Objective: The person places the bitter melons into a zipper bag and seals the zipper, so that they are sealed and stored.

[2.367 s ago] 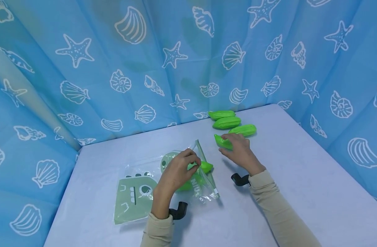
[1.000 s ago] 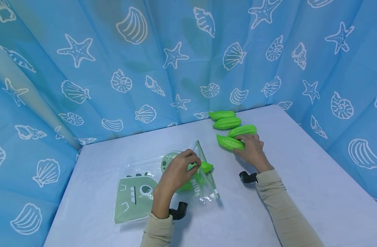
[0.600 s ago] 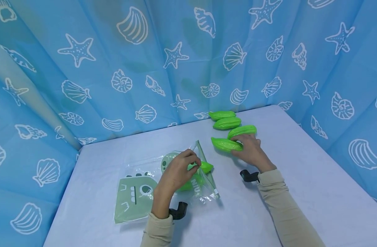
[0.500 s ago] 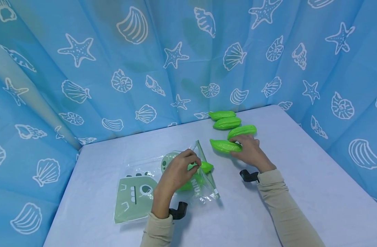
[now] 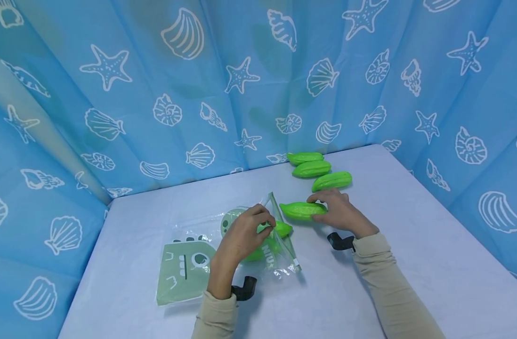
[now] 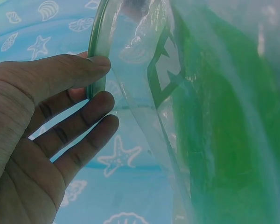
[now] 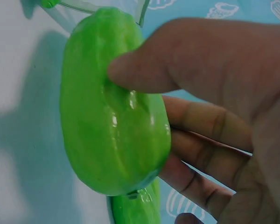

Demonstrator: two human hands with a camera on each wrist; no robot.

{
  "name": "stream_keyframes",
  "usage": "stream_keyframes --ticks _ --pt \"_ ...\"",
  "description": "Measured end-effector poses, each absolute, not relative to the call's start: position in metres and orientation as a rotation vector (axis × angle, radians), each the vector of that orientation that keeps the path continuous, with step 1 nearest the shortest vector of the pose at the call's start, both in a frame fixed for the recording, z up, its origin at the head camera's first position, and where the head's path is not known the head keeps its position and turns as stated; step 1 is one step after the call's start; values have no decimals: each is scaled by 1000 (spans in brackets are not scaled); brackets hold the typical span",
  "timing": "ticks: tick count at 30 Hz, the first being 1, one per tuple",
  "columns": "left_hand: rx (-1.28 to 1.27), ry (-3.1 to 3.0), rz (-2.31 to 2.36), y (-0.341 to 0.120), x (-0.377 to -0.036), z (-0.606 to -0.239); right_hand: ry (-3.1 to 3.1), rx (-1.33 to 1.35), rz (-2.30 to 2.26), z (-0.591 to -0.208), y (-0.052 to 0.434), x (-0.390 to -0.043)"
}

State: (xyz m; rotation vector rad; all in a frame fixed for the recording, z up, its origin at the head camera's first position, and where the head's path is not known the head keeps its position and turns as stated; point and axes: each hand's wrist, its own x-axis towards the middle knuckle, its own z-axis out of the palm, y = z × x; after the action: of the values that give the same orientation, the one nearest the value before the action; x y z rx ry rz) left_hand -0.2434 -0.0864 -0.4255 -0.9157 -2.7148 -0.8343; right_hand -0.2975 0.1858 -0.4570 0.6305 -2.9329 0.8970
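Note:
My left hand (image 5: pixel 243 235) pinches the upper rim of a clear slider zip bag (image 5: pixel 184 278) printed with green cartoon monsters. In the left wrist view, thumb and forefinger hold the bag's green zip edge (image 6: pixel 99 39), and the mouth gapes open. Green fruit (image 5: pixel 284 229) shows inside the bag, one pointed tip near the mouth. My right hand (image 5: pixel 342 215) grips another glossy, ribbed green fruit (image 5: pixel 300 211) by its blunt end, its pointed tip close to the bag mouth. In the right wrist view my thumb lies over this fruit's side, fingers behind it.
Three similar green fruits lie towards the back of the white table (image 5: pixel 394 263): a rear one (image 5: pixel 305 157), a middle one (image 5: pixel 311 169) and a nearer one (image 5: pixel 332 180). A blue shell-print curtain (image 5: pixel 250 108) borders the table behind and at both sides.
My right hand has taken hold of the nearest fruit and brought it left and nearer, towards the bag mouth. The left hand and the bag stay put.

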Motion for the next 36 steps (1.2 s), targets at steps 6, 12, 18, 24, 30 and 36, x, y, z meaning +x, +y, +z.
stream_keyframes --ticks 6,12,18,24,30,36 --pt "-918 -2708 -823 -86 -243 -426 -2921 707 907 -461 182 -297" --pt "-934 -2700 -815 -86 -243 -425 -2930 723 901 -462 174 -295" --pt "-933 -2707 -803 -86 -244 -425 -2933 751 905 -460 168 -293" --pt "-942 -2698 -801 -86 -243 -426 -2944 777 912 -459 162 -290" --pt "-964 -2684 -808 -86 -243 -425 -2933 798 902 -460 158 -289" --pt "-962 -2698 -821 -86 -243 -424 -2930 821 922 -461 152 -287"
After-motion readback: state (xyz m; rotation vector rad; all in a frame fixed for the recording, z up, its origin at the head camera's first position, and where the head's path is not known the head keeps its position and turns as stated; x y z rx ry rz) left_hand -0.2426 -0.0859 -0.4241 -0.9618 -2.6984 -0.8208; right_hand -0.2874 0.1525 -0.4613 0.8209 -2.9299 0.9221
